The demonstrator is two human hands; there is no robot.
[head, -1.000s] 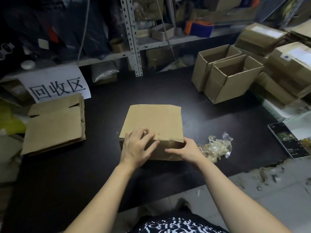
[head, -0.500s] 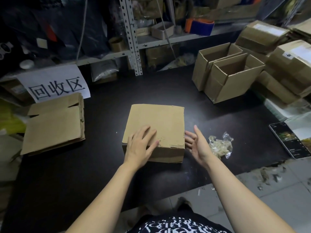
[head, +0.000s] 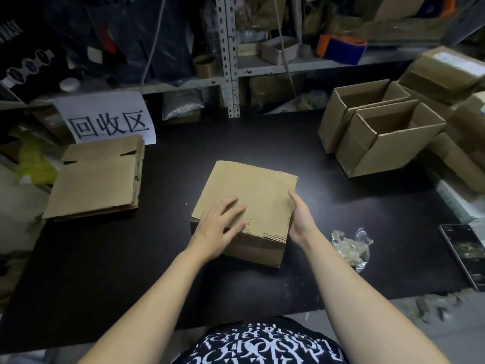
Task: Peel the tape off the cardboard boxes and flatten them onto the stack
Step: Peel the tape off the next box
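- Mid-table, on the matte black table [head: 105, 271]: squarish cardboard box [head: 252, 195] of plain brown corrugated board, top panel flat and closed, near edge ragged with fluting exposed, paler smooth band across the front face.
- Left hand [head: 217, 227] laid flat on the near-left part of the top panel, fingers straight and spread, gripping nothing.
- Right hand [head: 299, 219] set edge-on against the box's right side, fingers straight along the upper right edge, palm to the board, curled round nothing.
- To the left, well apart from the box: stack [head: 97, 179] of flattened cardboard, same dull brown, several thin layers showing at its right edge, notched flap slits on top.
- Behind the stack: white paper sign [head: 110, 119] with bold black characters.
- Just right of the right wrist: crumpled wad [head: 351, 248] of clear glossy film, wrinkled, brownish inside.
- Far right: two open boxes [head: 388, 143], touching side by side, tilted, hollow, rims rough.
- At the table's right edge: phone [head: 464, 253], flat dark glossy slab.
- Behind: perforated grey metal shelf upright [head: 227, 56].
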